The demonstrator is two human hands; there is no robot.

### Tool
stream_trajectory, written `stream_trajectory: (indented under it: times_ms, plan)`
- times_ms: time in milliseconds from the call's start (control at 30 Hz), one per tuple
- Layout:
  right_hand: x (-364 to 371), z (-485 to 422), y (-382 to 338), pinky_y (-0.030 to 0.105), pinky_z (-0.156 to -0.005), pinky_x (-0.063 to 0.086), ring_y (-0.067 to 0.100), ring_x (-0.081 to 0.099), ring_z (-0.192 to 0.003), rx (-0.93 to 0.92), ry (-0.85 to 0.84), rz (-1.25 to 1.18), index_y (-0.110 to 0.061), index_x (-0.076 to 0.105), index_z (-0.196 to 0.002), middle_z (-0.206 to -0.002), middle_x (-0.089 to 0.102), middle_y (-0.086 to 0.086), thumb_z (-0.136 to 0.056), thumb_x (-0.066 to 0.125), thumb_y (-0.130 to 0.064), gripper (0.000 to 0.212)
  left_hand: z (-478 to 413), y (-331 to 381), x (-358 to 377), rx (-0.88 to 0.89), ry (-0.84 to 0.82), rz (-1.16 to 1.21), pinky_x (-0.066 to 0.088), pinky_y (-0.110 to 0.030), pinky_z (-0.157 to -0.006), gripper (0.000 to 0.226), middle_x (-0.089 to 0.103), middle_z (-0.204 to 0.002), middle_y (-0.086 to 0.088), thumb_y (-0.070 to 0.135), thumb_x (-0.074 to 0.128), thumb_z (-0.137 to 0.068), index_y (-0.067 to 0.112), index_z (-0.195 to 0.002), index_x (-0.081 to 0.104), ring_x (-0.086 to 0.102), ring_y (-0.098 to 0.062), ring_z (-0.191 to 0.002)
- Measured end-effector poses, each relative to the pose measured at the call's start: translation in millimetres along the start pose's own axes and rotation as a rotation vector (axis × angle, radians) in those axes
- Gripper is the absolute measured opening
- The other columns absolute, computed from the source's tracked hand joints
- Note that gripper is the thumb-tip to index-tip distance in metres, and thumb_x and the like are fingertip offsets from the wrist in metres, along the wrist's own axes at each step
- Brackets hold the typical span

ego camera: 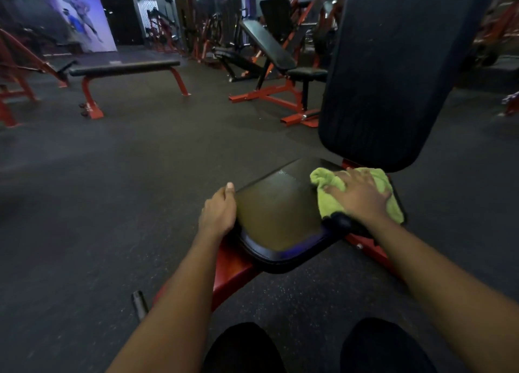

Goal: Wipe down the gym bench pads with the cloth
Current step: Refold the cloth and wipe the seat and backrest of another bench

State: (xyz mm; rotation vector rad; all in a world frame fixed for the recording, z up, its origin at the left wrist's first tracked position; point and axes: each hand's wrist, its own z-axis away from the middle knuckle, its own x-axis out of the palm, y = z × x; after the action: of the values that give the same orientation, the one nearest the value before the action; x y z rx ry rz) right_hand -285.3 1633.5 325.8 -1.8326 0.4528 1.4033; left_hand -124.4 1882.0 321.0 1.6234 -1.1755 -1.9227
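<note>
A black seat pad (278,215) on a red frame lies right in front of me, its surface shiny. Behind it the black back pad (393,72) rises steeply at the upper right. My right hand (359,195) presses flat, fingers spread, on a crumpled lime-green cloth (325,204) at the seat pad's far right part, near the foot of the back pad. My left hand (220,211) grips the seat pad's left edge, thumb on top and fingers hidden under the rim.
The bench's red frame (233,271) runs toward my knees. A small dark cylinder (139,304) lies on the rubber floor at the left. A flat bench (123,69) and an incline bench (269,52) stand farther back among other red machines.
</note>
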Motion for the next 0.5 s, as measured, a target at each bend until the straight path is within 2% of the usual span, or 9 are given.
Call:
stream_trajectory:
  times_ms: [100, 200, 267, 400, 500]
  plan:
    - [-6, -23, 5, 0.071, -0.115, 0.01, 0.021, 0.013, -0.154, 0.001, -0.053, 0.053, -0.048, 0.035, -0.149, -0.165, 0.022, -0.013, -0.093, 0.037, -0.073, 0.061, -5, -9, 14, -0.024, 0.015, 0.098, 0.028, -0.045, -0.113, 0.056, 0.047, -0.148, -0.015, 0.047, 0.023, -0.104, 0.016, -0.144, 0.047, 0.039, -0.036, -0.137]
    - [4, 11, 5, 0.067, -0.117, 0.003, 0.016, 0.006, -0.155, -0.085, -0.008, 0.108, -0.051, 0.033, -0.15, -0.167, 0.015, -0.018, -0.094, 0.033, -0.074, 0.06, -7, -13, 19, -0.057, 0.047, 0.16, 0.027, -0.043, -0.113, 0.053, 0.047, -0.148, -0.013, 0.043, 0.025, -0.105, 0.014, -0.144, 0.048, 0.038, -0.034, -0.138]
    - [5, 23, 11, 0.066, -0.117, 0.004, 0.013, 0.006, -0.155, -0.137, -0.003, 0.118, -0.051, 0.033, -0.149, -0.166, 0.016, -0.02, -0.093, 0.034, -0.074, 0.06, -9, -15, 23, -0.057, 0.044, 0.157, 0.025, -0.041, -0.114, 0.053, 0.044, -0.151, -0.011, 0.042, 0.025, -0.105, 0.015, -0.147, 0.044, 0.036, -0.032, -0.14]
    - [-4, -40, -7, 0.062, -0.116, 0.012, 0.016, 0.016, -0.153, -0.162, -0.108, 0.19, -0.044, 0.033, -0.151, -0.165, 0.025, -0.012, -0.096, 0.032, -0.072, 0.062, -13, -18, 26, -0.048, 0.063, 0.159, 0.028, -0.044, -0.114, 0.054, 0.047, -0.149, -0.01, 0.043, 0.024, -0.105, 0.015, -0.145, 0.045, 0.038, -0.032, -0.138]
    - [5, -104, -46, 0.064, -0.112, 0.016, 0.026, 0.028, -0.149, -0.194, -0.164, 0.251, -0.04, 0.033, -0.153, -0.163, 0.03, -0.003, -0.097, 0.03, -0.071, 0.064, -16, -19, 28, -0.055, 0.079, 0.131, 0.028, -0.042, -0.114, 0.053, 0.046, -0.15, -0.01, 0.042, 0.025, -0.105, 0.015, -0.146, 0.044, 0.039, -0.031, -0.139]
